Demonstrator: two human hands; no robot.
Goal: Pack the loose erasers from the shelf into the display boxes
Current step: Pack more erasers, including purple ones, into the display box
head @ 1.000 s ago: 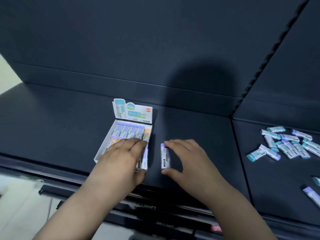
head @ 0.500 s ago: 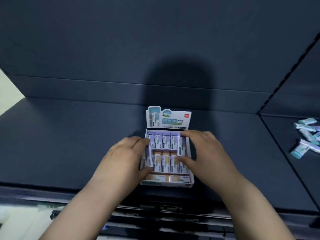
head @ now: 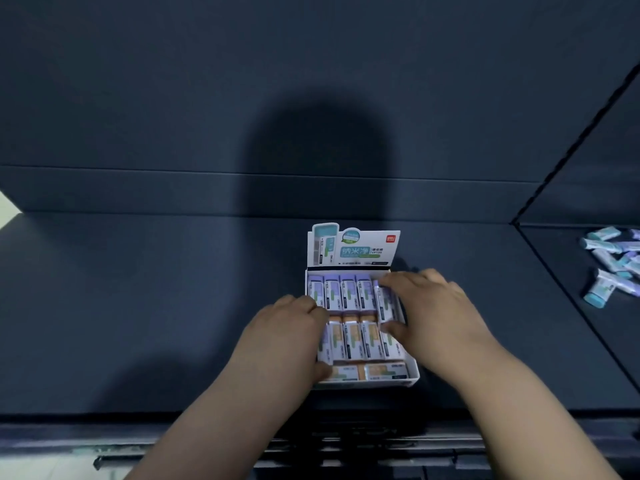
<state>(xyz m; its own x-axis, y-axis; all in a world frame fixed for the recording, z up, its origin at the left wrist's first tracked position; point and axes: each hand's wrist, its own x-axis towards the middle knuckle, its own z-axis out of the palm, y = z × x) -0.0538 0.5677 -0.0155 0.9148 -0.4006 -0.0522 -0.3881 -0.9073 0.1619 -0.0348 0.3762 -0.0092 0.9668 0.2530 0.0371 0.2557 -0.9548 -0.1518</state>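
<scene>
A white display box [head: 414, 374] with a raised printed flap [head: 353, 245] stands on the dark shelf near its front edge. Rows of purple and orange sleeved erasers [head: 349, 292] fill it. My right hand [head: 433, 306] pinches a purple eraser [head: 386, 303] between fingertips and thumb at the box's right side, in the back row. My left hand [head: 287, 337] covers the box's left side, thumb near the front row, and holds a purple eraser [head: 326, 342] upright against the left column. A pile of loose erasers [head: 609, 263] lies on the neighbouring shelf section at the right.
The shelf's dark back panel [head: 311, 98] rises behind the box. A dividing seam [head: 554, 271] separates this shelf section from the right one. The shelf's front rail [head: 346, 441] runs below my arms. A pale floor strip [head: 7, 209] shows at far left.
The view has shifted so the box sits centred. My right hand has carried its purple eraser from the bare shelf into the box's right side. My left hand stays on the left side.
</scene>
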